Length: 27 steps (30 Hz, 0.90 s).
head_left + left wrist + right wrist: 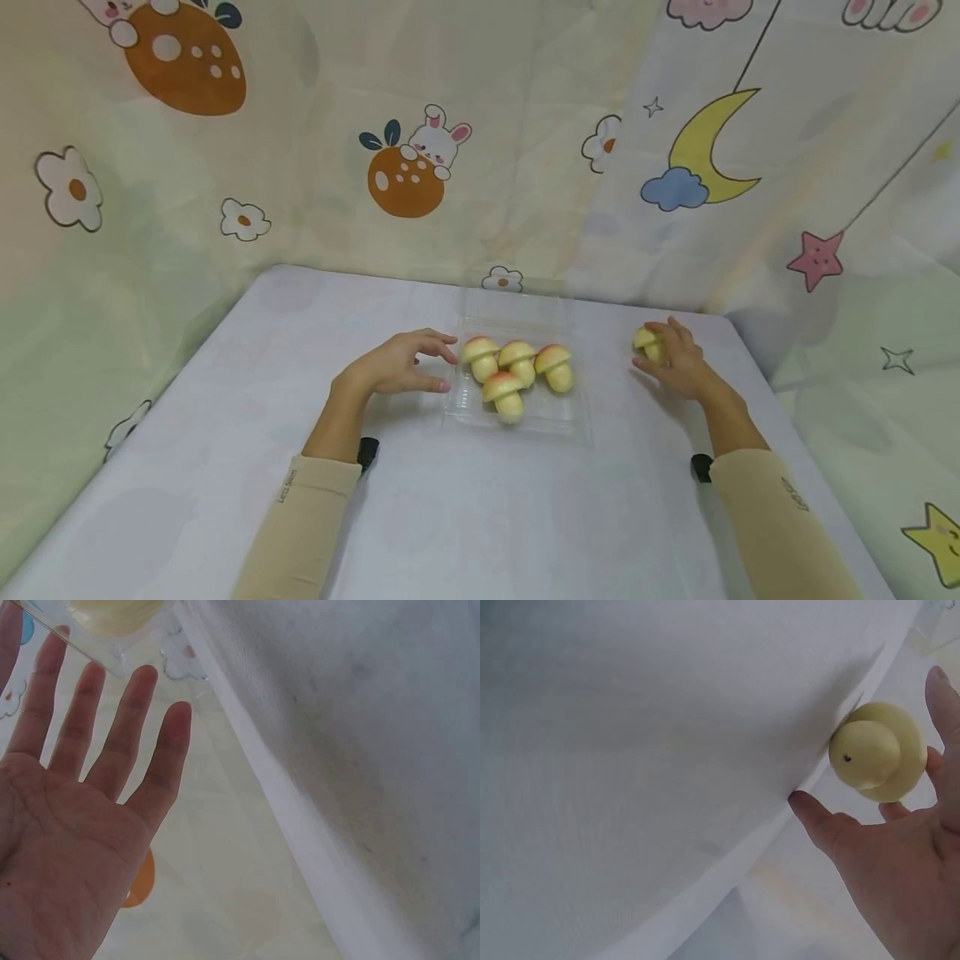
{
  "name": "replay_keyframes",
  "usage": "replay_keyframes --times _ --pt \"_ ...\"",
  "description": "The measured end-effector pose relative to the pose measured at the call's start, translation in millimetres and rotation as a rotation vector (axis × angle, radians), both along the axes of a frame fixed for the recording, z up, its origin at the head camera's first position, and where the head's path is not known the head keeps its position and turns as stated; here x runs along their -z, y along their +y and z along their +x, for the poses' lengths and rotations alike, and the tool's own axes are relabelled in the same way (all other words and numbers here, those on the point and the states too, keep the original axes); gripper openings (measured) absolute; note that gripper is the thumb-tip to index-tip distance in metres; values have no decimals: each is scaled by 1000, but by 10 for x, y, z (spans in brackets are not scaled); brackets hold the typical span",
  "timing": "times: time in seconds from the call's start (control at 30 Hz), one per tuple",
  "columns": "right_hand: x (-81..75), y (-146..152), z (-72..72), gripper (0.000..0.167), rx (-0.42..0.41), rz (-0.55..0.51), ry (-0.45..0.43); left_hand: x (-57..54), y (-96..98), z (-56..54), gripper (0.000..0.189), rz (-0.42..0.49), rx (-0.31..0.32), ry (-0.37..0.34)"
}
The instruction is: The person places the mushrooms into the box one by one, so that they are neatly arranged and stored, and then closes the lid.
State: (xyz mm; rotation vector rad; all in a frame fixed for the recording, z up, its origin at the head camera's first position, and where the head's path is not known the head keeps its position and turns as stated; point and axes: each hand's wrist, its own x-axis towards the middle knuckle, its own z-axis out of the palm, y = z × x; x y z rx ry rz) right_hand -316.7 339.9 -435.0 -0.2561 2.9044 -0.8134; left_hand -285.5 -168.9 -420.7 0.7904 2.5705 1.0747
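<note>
Several pale yellow toy mushrooms [517, 363] with reddish-tinged caps lie in a clear plastic container [551, 423] at the table's middle. My left hand [401, 364] is at the container's left side, fingers spread and holding nothing. The left wrist view shows that hand's palm [71, 832] with straight fingers close to the container's edge. Away to the right, another toy mushroom [647, 342] lies on the table. My right hand [678, 362] reaches around it with thumb and fingers apart. In the right wrist view this mushroom [866, 754] sits between the spread fingers, its rounded stem end facing the camera.
The container's clear lid [517, 310] is folded back behind it. A white cloth covers the table [487, 517], and a printed curtain [510, 125] hangs behind its far edge. Dark wrist bands [367, 452] show at both sleeves.
</note>
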Motion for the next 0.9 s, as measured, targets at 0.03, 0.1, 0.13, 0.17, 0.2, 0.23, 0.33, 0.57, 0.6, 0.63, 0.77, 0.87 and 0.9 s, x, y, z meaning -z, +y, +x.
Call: replay_keyframes --times 0.03,0.1,0.13,0.17,0.2,0.23,0.33,0.57,0.6,0.63,0.77,0.87,0.9 --pt "6 -6 0 75 -7 -6 7 4 -1 -1 43 -1 1 3" --pt "20 -15 0 67 -29 -22 35 11 -3 -1 42 -7 1 8" --pt "28 -17 -2 63 -42 -35 52 15 -4 -1 42 -8 1 11" --pt "36 -15 -4 60 -53 -48 68 18 -6 -1 42 -8 0 12" --pt "41 -14 -8 57 -62 -62 80 18 -8 2 42 -7 0 14" --pt "46 -9 -8 54 -70 -72 94 19 -6 1 42 -5 0 14" --pt "40 -10 2 52 -70 -87 108 18 -1 -2 42 -1 -1 12" --pt "60 -13 42 55 -34 -72 117 -9 13 -6 42 -14 1 10" --pt "64 -9 46 56 -33 -72 114 -9 13 -8 42 -13 1 8" --pt "64 -10 49 57 -32 -76 109 -8 14 -9 42 -14 1 8" --pt "52 -12 45 59 -49 -88 107 0 11 -12 42 -9 -5 4" --pt "26 -20 38 59 -67 -96 126 2 10 -6 42 -1 -7 -1" --pt "17 -23 36 58 -72 -101 134 2 9 -4 43 1 -9 -3"
